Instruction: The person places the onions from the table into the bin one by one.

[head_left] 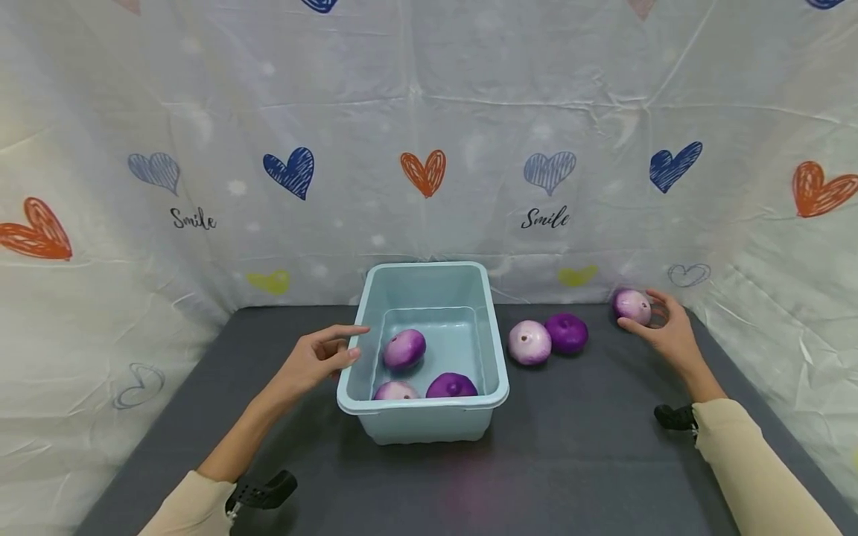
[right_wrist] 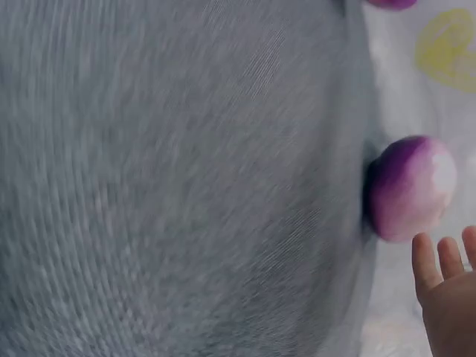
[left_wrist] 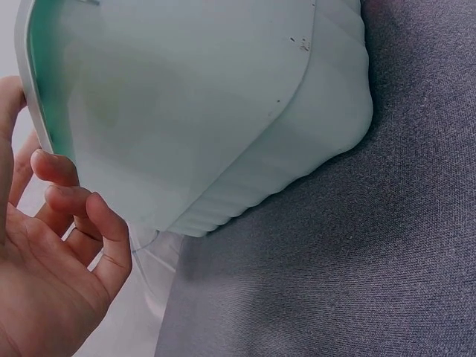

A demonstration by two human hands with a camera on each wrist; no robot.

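Note:
A pale blue plastic tub holds a purple onion, a darker one and a pale one. My left hand is at the tub's left rim, its index finger reaching over the edge and the thumb on the rim. In the left wrist view, the other fingers curl beside the outer wall. Far right, my right hand has thumb and fingers spread around a purple-and-white onion. In the right wrist view, straight fingertips come right up to that onion's edge.
Just right of the tub, a pale onion and a dark purple onion sit side by side on the dark grey table cloth. A white curtain printed with hearts hangs along the table's back edge and sides.

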